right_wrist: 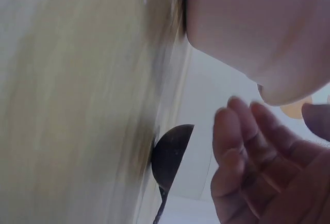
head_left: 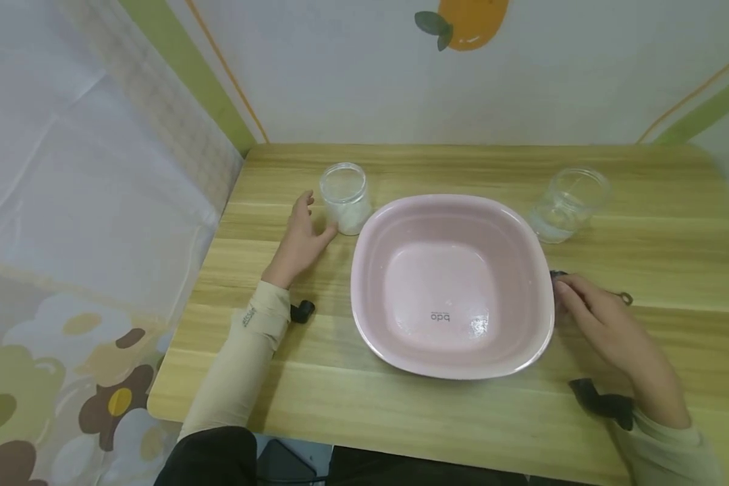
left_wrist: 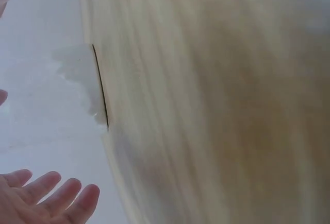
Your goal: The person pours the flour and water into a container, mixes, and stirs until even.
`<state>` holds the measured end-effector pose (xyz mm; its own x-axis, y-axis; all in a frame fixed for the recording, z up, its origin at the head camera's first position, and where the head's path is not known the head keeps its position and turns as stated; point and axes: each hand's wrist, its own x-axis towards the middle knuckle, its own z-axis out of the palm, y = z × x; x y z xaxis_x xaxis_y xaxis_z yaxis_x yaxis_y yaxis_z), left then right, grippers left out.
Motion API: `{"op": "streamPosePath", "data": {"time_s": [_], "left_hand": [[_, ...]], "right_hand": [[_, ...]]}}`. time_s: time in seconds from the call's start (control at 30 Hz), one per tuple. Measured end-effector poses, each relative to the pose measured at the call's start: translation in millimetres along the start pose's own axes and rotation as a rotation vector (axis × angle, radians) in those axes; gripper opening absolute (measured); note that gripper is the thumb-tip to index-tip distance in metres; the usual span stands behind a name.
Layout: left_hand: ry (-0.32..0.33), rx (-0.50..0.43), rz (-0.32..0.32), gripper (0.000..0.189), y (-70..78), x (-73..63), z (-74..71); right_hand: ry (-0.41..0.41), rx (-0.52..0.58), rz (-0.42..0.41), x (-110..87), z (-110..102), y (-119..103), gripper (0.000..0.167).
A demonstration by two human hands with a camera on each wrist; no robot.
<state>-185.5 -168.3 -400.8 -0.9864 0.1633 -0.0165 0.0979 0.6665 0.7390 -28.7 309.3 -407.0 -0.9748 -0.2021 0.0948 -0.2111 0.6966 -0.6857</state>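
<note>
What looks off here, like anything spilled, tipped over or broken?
Nothing stands out. The pink basin, left jar and right jar stand upright, with no visible damage, and no spill shows on the tabletop. The dark ladle lies beside the basin, partly hidden by the right hand in the head view.

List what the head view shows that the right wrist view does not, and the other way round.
Head only: the left hand, the clear jar beside it and the pink basin's inside. Right wrist only: the basin's outer wall seen side-on. Both: the right hand, the basin, the wooden table and the dark spoon, which the hand partly hides in the head view.
</note>
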Motion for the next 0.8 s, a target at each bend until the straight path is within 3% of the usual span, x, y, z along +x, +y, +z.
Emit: {"op": "streamPosePath", "data": {"time_s": [0.27, 0.53, 0.8], "left_hand": [[0.020, 0.036, 0.026, 0.096, -0.6, 6.5, 1.2], [0.045, -0.016, 0.125, 0.098, 1.9, 11.4, 5.9], [0.082, -0.066, 0.117, 0.094, 7.1, 17.0, 14.1]], "right_hand": [[0.013, 0.079, 0.014, 11.5, 3.2, -3.2, 0.037], [0.037, 0.081, 0.056, 18.9, 0.9, -7.9, 0.037], [0.063, 0.095, 0.094, 18.3, 2.8, -8.5, 0.035]]}}
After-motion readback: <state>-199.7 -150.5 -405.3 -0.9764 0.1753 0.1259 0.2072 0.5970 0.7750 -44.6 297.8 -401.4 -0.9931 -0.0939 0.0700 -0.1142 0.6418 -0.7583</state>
